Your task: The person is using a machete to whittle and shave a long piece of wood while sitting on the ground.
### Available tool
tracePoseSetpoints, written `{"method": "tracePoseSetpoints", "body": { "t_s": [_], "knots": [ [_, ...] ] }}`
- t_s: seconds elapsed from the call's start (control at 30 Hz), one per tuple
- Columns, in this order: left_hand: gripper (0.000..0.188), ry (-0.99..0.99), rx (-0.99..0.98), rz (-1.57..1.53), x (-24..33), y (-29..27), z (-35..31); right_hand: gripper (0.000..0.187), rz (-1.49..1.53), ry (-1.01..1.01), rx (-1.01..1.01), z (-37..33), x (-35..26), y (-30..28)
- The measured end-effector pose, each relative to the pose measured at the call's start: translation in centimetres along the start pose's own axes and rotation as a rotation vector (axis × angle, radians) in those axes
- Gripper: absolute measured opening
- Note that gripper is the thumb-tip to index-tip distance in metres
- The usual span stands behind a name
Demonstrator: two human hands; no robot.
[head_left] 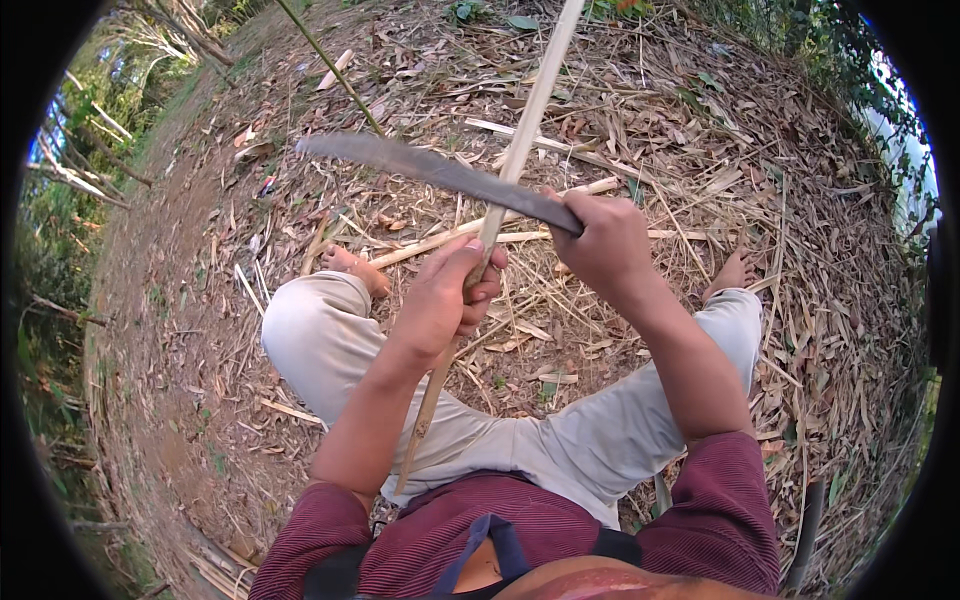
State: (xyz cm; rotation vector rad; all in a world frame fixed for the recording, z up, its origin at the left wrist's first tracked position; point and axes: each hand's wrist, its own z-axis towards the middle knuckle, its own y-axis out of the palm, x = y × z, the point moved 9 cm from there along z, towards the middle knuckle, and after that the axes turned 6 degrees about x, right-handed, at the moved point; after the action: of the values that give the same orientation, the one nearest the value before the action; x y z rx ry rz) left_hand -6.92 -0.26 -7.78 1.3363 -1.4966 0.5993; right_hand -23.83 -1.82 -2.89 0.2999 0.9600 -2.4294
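Note:
My left hand [455, 290] is wrapped round a long pale wooden strip [522, 140], which runs from the top edge of the view down between my knees. The strip is light and smooth-looking above the hand and browner below it. My right hand [608, 240] grips a machete [440, 170] at its near end; the handle is mostly hidden in the fist. The dark curved blade points left and crosses over the strip a little above my left hand. Whether the edge touches the strip I cannot tell.
Pale split sticks [430, 247] and shavings lie on leaf-covered ground between my bare feet. A thin green stem [330, 65] stands at the upper left. A dark rod-like object [808, 530] is at the lower right. Trees and bushes border both sides.

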Motion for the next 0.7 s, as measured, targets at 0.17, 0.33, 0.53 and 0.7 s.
{"method": "tracePoseSetpoints", "body": {
  "t_s": [0.17, 0.33, 0.53, 0.7],
  "knots": [
    [0.021, 0.086, -0.009, 0.034, 0.0, 2.0, 0.6, 0.011, 0.103, -0.054, -0.111, -1.2, -2.0, 1.8],
    [0.021, 0.126, -0.042, 0.041, 0.2, 1.7, 0.3, 0.023, 0.133, -0.105, -0.110, -1.5, -2.6, 1.5],
    [0.020, 0.092, 0.118, 0.151, -1.1, 0.9, 0.0, 0.023, 0.075, -0.121, -0.135, -2.0, -2.7, 2.2],
    [0.015, 0.274, 0.156, 0.413, -0.2, 1.7, -0.4, 0.011, 0.071, -0.266, 0.034, -0.7, -2.7, 1.0]
  ]
}}
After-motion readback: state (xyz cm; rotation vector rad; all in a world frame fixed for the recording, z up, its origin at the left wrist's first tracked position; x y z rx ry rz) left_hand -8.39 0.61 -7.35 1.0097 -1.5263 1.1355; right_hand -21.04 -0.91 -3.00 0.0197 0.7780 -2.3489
